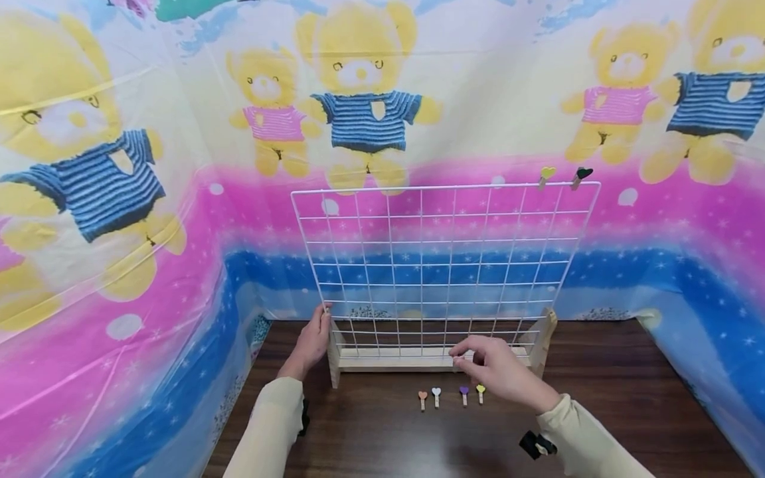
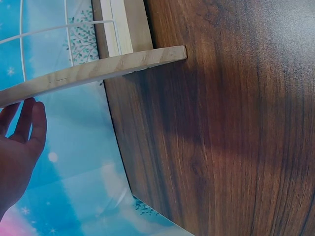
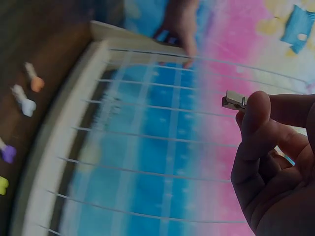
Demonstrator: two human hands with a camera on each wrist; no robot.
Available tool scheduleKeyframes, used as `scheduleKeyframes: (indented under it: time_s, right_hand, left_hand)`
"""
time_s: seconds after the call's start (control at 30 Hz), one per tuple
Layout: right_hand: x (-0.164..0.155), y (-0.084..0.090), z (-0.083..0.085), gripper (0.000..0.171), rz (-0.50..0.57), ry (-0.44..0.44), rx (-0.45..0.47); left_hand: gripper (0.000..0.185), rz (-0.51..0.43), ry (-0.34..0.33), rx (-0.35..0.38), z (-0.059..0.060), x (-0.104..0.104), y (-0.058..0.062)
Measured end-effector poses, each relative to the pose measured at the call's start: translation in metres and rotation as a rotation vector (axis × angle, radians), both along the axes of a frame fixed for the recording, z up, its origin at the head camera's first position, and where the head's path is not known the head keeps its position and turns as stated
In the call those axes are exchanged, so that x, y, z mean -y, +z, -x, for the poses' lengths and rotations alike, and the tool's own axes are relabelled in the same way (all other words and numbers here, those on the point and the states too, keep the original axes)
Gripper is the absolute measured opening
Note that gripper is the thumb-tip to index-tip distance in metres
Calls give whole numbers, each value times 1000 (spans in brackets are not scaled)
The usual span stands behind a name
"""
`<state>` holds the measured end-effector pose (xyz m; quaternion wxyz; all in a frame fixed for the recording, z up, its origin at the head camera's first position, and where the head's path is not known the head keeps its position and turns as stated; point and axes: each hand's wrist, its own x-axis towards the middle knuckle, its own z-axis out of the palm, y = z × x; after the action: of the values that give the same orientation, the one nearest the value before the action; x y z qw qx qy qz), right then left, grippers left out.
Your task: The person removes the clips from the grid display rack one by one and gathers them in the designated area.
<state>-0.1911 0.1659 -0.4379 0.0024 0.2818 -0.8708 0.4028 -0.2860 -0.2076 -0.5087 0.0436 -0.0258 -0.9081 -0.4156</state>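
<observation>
Between thumb and index finger, my right hand point(image 1: 499, 368) pinches a small wooden clothespin point(image 3: 234, 100); its jaw end points out past the fingertips. The fingers cover the rest of it. This hand is in front of the lower part of a white wire grid point(image 1: 445, 188), which stands upright in a wooden stand point(image 1: 388, 360). At the left, my left hand point(image 1: 312, 338) touches the outer side of the stand's side post point(image 2: 98, 69) with its fingertips. Two clothespins, one with a yellow heart point(image 1: 547, 173) and one with a dark green heart point(image 1: 584, 174), sit on the grid's top wire at the right.
On the brown table point(image 1: 609, 392), in front of the stand, lie clothespins with an orange heart point(image 1: 422, 396), a white heart point(image 1: 436, 393), a purple top point(image 1: 463, 392) and a yellow top point(image 1: 481, 390). A bear-printed cloth point(image 1: 490, 79) hangs behind and around the table.
</observation>
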Motion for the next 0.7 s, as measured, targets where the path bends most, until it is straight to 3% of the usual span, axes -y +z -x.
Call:
scheduleKeyframes:
  time_s: [0.13, 0.37, 0.7]
  right_hand:
    - [2, -26, 2, 14, 14, 29, 79]
    - [5, -66, 3, 17, -5, 36, 89]
    - [5, -104, 4, 17, -30, -30, 172]
  left_hand:
    - [43, -17, 0, 11, 0, 0, 0]
    - [41, -35, 0, 25, -1, -1, 1]
    - [43, -23, -2, 15, -1, -1, 1]
